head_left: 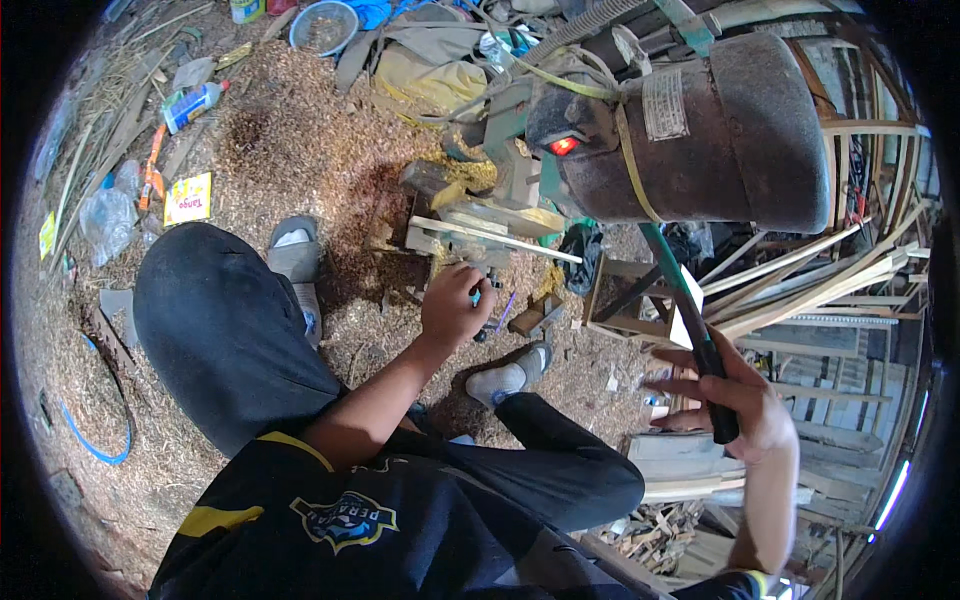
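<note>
My left hand [455, 310] reaches to the lower part of a workbench machine, its fingers curled beside a small teal piece [486, 298]; what they hold is hard to make out. A pale thin wooden strip [530, 248] lies across the stacked blocks just above it. My right hand [740, 400] is at the black grip [712, 365] of a long green lever, thumb across it, fingers spread loosely out to the left. Above hangs a large dark motor [740, 140] with a yellow strap and a lit red switch [563, 146].
Sawdust covers the ground [370, 150] around my feet. Wooden slats [800, 280] and boards [680, 462] are piled at right. A blue-rimmed basin [322, 30], sacks [430, 80], a plastic bottle [195, 105] and a blue hoop [97, 450] lie around the back and left.
</note>
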The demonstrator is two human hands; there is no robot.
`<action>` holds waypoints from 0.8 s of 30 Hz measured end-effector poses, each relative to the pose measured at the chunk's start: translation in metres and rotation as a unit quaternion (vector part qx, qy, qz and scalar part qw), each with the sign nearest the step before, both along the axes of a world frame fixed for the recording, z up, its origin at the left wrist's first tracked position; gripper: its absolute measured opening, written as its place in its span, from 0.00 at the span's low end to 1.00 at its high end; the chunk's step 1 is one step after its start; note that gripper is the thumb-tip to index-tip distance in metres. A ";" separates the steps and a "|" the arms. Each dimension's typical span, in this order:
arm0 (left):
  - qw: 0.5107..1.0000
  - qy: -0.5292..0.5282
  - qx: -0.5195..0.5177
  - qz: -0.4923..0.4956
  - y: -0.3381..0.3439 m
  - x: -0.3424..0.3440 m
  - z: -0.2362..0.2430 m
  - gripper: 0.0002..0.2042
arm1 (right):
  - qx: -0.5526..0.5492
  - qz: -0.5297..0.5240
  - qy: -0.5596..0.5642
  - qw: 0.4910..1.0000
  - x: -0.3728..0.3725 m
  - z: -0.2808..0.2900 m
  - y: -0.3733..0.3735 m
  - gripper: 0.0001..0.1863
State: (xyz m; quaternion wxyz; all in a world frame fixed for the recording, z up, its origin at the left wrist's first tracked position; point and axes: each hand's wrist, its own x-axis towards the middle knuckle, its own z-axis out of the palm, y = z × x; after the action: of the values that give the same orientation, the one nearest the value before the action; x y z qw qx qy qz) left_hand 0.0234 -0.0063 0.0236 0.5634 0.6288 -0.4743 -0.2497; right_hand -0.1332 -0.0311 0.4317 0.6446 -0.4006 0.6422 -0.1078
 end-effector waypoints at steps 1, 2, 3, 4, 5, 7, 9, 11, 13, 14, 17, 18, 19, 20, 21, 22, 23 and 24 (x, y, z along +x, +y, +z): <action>1.000 0.002 0.000 0.023 0.001 0.003 0.002 0.05 | 0.049 0.017 0.028 0.998 0.010 0.005 -0.008 0.38; 1.000 -0.005 0.013 0.009 -0.001 0.003 0.001 0.06 | 0.120 -0.035 -0.007 0.992 0.003 0.005 -0.016 0.35; 1.000 -0.001 0.014 0.004 0.000 0.004 0.002 0.06 | 0.189 -0.085 -0.045 0.977 -0.004 0.005 -0.023 0.32; 1.000 0.005 0.008 -0.019 -0.002 0.004 0.004 0.06 | 0.164 -0.119 0.049 0.978 0.010 0.005 -0.021 0.23; 0.999 0.010 0.003 -0.042 -0.005 0.004 0.003 0.06 | 0.162 -0.125 0.053 0.977 0.009 0.005 -0.021 0.23; 0.996 0.072 0.003 -0.054 -0.006 0.003 -0.002 0.06 | 0.234 -0.149 0.144 0.950 0.007 0.000 -0.027 0.16; 0.990 0.128 0.007 -0.057 -0.006 0.005 -0.007 0.06 | 0.252 -0.123 0.218 0.935 0.025 -0.003 -0.034 0.17; 0.983 0.180 -0.002 -0.044 -0.006 0.012 -0.007 0.07 | 0.281 -0.140 0.221 0.923 0.029 -0.003 -0.036 0.22; 0.984 0.168 0.022 -0.049 -0.003 0.017 -0.010 0.07 | 0.237 -0.089 0.223 0.941 0.043 -0.003 -0.030 0.21; 0.981 0.184 0.031 -0.052 -0.005 0.016 -0.005 0.06 | 0.236 -0.098 0.214 0.943 0.038 -0.007 -0.026 0.21; 0.982 0.175 0.052 -0.047 -0.003 0.020 -0.004 0.06 | 0.246 -0.146 0.166 0.944 0.022 -0.015 -0.023 0.21; 0.978 0.193 0.048 -0.056 -0.007 0.013 -0.005 0.06 | 0.236 -0.160 0.192 0.939 0.028 -0.015 -0.020 0.21; 0.974 0.212 0.044 -0.065 -0.012 0.007 -0.006 0.06 | 0.226 -0.174 0.218 0.933 0.035 -0.017 -0.016 0.21; 0.976 0.203 0.029 -0.075 -0.016 0.002 -0.008 0.06 | 0.223 -0.184 0.228 0.930 0.035 -0.017 -0.011 0.21; 0.983 0.169 0.046 -0.053 -0.006 0.021 -0.011 0.06 | 0.238 -0.134 0.176 0.946 0.021 -0.036 -0.018 0.21; 0.979 0.190 0.033 -0.061 -0.008 0.018 -0.009 0.06 | 0.229 -0.140 0.193 0.944 0.030 -0.038 -0.015 0.21; 0.975 0.212 0.018 -0.070 -0.011 0.015 -0.006 0.06 | 0.225 -0.147 0.201 0.942 0.033 -0.037 -0.012 0.21; 0.971 0.229 0.009 -0.070 -0.015 0.010 -0.004 0.07 | 0.215 -0.147 0.215 0.941 0.035 -0.037 -0.007 0.22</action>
State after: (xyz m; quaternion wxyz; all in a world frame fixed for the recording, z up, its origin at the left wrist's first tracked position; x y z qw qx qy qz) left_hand 0.0335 -0.0213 0.0200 0.6327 0.5247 -0.3732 -0.4301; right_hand -0.0982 -0.0383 0.3945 0.5389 -0.1674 0.8251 0.0281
